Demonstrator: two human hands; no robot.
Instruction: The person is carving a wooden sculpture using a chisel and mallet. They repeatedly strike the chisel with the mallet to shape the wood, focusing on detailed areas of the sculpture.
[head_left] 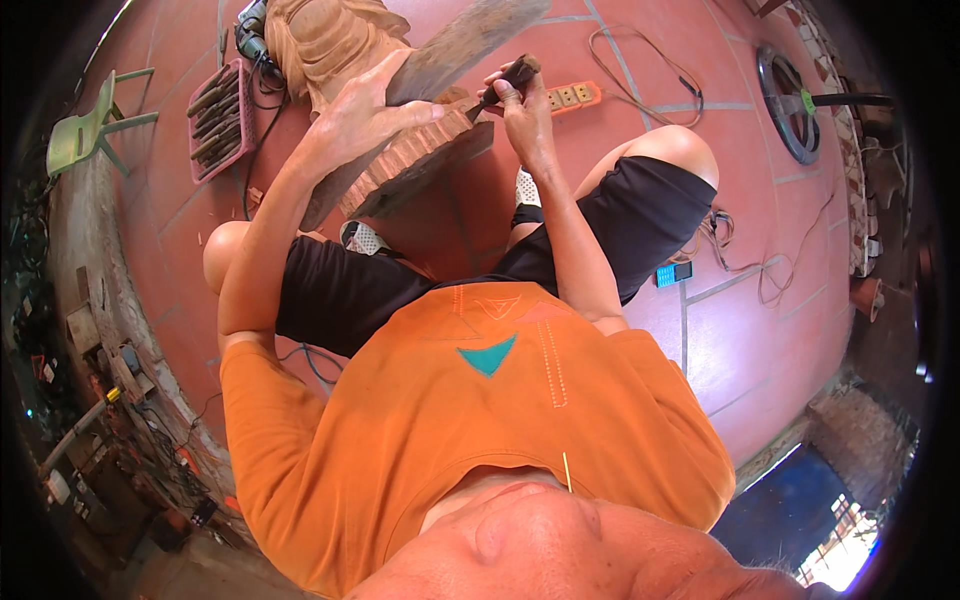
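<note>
My left hand (365, 120) grips a long, weathered wooden board (470, 38) that slants up to the right. Its thumb lies across the board's face, while the other fingers are partly hidden behind it. Against the board's near side sits a carved wooden block (408, 160) with a row of ridges; whether the two are joined I cannot tell. In my right hand (528, 118) is a chisel (520, 72) with a dark wooden handle, its fingers closed round it. The chisel's blade points down and left to the block's right end, where the tip is hard to make out.
A larger draped wood carving (335, 45) stands beyond the board. Left of it are a pink basket (222, 120) of chisels, a power tool (250, 35) and a green chair (85, 135). An orange power strip (572, 97), cables and a blue phone (674, 274) lie rightward.
</note>
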